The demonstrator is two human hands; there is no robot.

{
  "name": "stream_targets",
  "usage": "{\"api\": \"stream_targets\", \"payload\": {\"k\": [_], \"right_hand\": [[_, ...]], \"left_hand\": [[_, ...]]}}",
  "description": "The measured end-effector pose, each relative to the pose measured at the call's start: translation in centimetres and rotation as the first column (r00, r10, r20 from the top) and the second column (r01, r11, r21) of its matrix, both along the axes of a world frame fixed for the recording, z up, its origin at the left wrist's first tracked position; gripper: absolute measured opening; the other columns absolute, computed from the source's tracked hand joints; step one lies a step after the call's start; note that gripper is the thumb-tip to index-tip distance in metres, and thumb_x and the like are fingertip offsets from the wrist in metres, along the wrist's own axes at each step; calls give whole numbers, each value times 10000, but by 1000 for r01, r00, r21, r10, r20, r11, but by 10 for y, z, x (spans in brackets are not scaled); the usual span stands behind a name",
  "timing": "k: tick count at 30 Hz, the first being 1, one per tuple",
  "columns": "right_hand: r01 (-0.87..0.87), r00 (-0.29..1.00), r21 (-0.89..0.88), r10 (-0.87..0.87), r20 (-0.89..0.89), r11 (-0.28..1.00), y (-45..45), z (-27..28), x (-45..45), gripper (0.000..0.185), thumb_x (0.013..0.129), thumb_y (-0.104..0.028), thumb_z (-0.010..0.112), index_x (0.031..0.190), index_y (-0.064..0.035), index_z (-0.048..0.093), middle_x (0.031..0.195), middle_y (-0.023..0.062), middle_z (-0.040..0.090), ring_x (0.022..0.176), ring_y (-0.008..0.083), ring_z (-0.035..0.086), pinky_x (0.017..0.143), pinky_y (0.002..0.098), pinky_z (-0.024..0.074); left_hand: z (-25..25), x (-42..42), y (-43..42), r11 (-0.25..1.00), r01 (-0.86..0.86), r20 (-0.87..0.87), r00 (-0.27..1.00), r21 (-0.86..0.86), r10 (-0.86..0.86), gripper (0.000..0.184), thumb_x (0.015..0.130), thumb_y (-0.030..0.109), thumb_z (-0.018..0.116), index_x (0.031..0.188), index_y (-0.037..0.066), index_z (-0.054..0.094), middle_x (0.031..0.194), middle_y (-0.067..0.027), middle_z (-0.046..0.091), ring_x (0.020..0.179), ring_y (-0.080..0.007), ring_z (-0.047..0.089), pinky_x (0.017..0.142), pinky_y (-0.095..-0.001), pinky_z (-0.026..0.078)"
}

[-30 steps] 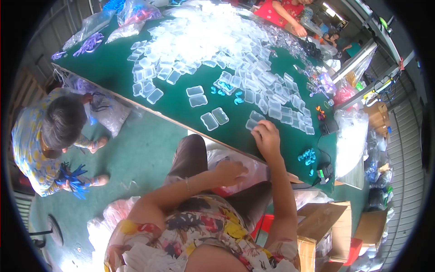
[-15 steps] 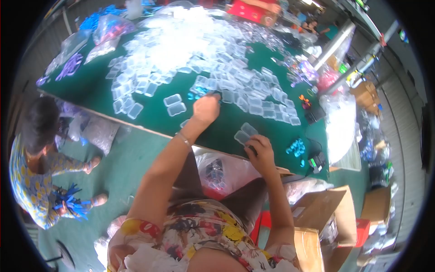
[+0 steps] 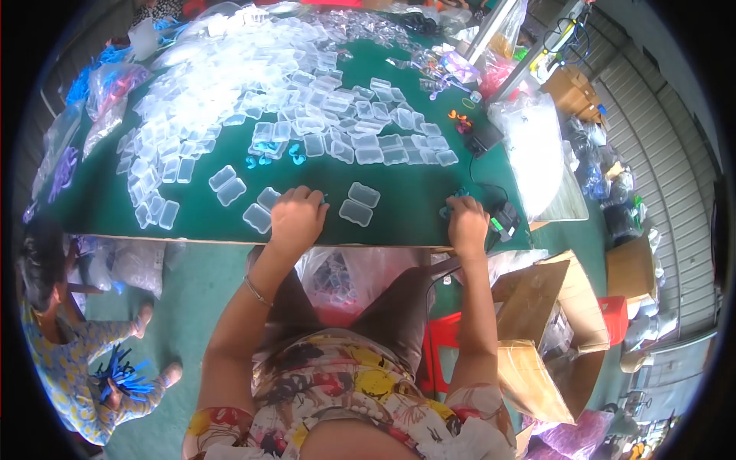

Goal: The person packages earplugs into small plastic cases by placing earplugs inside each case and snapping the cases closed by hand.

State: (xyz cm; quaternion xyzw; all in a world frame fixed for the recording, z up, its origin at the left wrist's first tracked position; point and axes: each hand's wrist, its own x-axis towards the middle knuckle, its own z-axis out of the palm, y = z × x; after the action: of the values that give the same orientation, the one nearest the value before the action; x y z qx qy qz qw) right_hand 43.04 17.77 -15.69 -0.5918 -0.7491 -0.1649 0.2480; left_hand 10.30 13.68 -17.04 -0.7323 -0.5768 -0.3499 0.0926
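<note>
My left hand (image 3: pixel 298 218) is closed over the green table, beside an opened clear case (image 3: pixel 257 218); a bit of blue shows at its fingertips. To its right lies another opened clear case (image 3: pixel 356 213), with nothing touching it. My right hand (image 3: pixel 468 222) has its fingers bent down on a small pile of blue pieces (image 3: pixel 455 201), mostly hidden beneath them; whether a piece is gripped cannot be made out. More blue pieces (image 3: pixel 264 151) lie by the near edge of the heap of clear cases (image 3: pixel 307 100). A third opened case (image 3: pixel 227 185) is further left.
Black devices with a cable (image 3: pixel 502 218) sit at the table's right end, near orange pieces (image 3: pixel 460 120). Cardboard boxes (image 3: pixel 529 368) stand at lower right. At left, a seated person (image 3: pixel 77 368) holds blue strips. Plastic bags (image 3: pixel 115 96) lie at the table's far left.
My left hand has come back from the blue pieces by the heap to the table's near side. My right hand has left the clear case and moved right to the blue pile. The view has turned.
</note>
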Motion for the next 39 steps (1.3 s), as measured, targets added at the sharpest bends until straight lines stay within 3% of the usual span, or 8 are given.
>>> {"api": "stream_targets", "payload": {"k": [7,12,16,24,27,34,36,39], "right_hand": [[-46,998,-63,49,49,997,0,-3,-7,136,776,-120,619,876,-167,698,912,31,629,879,253,621,751,434,450],[-80,997,-19,80,11,997,-11,6,-28,122,766,-81,640,871,-133,673,866,60,628,821,272,628,708,437,461],[-351,827,-15,303,-473,936,-18,4,-73,155,739,-30,667,876,-98,643,830,80,631,713,304,627,618,405,474],[-354,880,-82,302,-368,932,-22,-8,-134,163,731,-87,721,860,-82,622,818,83,626,728,290,639,661,388,506],[-468,770,-145,321,-552,872,-12,-8,-124,187,756,-144,720,915,-92,636,862,84,630,786,294,639,720,425,496],[-427,888,-86,400,-227,900,20,-18,-113,258,777,-158,710,1015,-84,642,1005,118,612,851,325,623,686,408,507],[-546,748,-258,326,-578,797,14,-11,-112,296,733,-76,742,1007,-73,631,1056,124,596,879,330,610,717,398,509],[-748,611,-212,528,-590,628,-6,1,-109,346,699,1,747,1012,-66,616,1066,133,588,913,337,600,753,389,512]], "left_hand": [[-11,7,-3,1000,-3,3,1000,24,3,101,756,134,692,824,77,644,803,-89,581,758,-274,614,648,-393,508],[-11,10,0,994,46,284,959,-101,-15,122,752,70,676,873,55,676,815,-108,625,705,-272,634,631,-365,526],[-8,19,6,982,189,640,756,-17,-134,171,731,25,698,900,42,682,777,-113,637,630,-230,629,580,-321,510],[-13,36,7,973,225,477,860,-42,-179,155,738,71,700,888,66,666,878,-127,625,727,-315,640,650,-409,522],[-1,30,1,953,263,514,844,-149,-153,207,738,75,702,939,55,656,963,-138,611,799,-330,638,690,-419,525],[1,20,-1,936,302,348,910,-181,-226,384,734,112,748,1092,57,620,983,-165,595,864,-362,617,727,-414,519],[4,21,-4,933,296,371,906,-206,-205,409,737,125,752,1114,54,608,995,-172,588,875,-363,614,732,-411,519],[-1,23,-6,950,275,359,910,-150,-207,441,743,126,749,1144,47,583,1004,-168,564,890,-350,613,736,-412,518]]}}
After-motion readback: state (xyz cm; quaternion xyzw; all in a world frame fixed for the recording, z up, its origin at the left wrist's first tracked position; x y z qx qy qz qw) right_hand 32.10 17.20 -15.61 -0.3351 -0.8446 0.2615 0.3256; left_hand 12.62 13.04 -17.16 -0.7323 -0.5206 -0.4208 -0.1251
